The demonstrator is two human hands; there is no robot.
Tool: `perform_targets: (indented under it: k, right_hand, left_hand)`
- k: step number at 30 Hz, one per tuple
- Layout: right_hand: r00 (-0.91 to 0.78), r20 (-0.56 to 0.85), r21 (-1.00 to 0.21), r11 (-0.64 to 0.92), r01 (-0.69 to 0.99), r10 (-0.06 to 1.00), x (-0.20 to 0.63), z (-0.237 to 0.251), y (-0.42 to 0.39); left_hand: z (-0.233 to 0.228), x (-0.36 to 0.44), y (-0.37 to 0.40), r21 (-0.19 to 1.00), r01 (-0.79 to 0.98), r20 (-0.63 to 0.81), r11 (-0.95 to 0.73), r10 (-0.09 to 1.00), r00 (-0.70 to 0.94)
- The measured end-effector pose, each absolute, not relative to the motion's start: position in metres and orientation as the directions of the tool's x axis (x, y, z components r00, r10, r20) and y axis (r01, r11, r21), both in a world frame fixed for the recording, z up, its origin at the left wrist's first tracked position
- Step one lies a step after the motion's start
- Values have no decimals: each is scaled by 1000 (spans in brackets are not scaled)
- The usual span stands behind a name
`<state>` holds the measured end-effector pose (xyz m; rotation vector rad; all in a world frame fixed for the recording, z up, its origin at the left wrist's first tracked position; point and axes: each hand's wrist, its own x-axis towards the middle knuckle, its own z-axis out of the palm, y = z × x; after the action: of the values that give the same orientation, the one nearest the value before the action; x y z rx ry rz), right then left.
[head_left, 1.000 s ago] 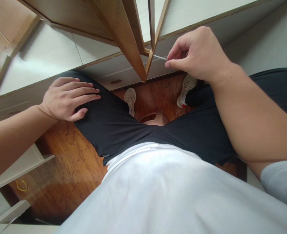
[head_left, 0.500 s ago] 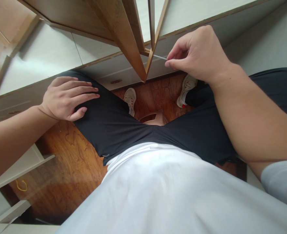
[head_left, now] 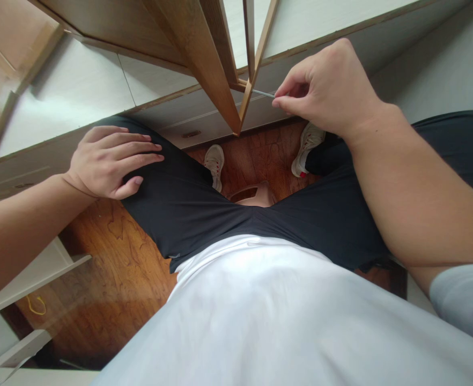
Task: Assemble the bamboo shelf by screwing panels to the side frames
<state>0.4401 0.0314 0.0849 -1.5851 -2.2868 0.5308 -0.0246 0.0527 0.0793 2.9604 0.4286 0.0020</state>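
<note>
Right hand (head_left: 329, 88) risen slightly, pinching thin metal rod (head_left: 263, 94); rod near-horizontal, tip into wooden frame (head_left: 246, 102).

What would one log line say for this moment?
right hand: pinching thin metal rod at wooden frame | left hand: flat on thigh

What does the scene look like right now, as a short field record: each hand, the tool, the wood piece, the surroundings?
right hand: right hand pinches a thin metal rod between thumb and fingertips
metal rod: its far tip meets the joint of the wooden frame
left hand: left hand lies flat, open, on the thigh of the dark trousers
posture: seated, two light shoes on the wooden floor
surroundings: pale cabinet fronts behind the frame
</note>
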Motion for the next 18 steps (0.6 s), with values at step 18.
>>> perform_targets:
  k: [18]
  right_hand:
    - [-321,-15,-565,257,784,947,439,87,32]
  left_hand:
    - [80,-23,52,159,281,-11,-947,282,959]
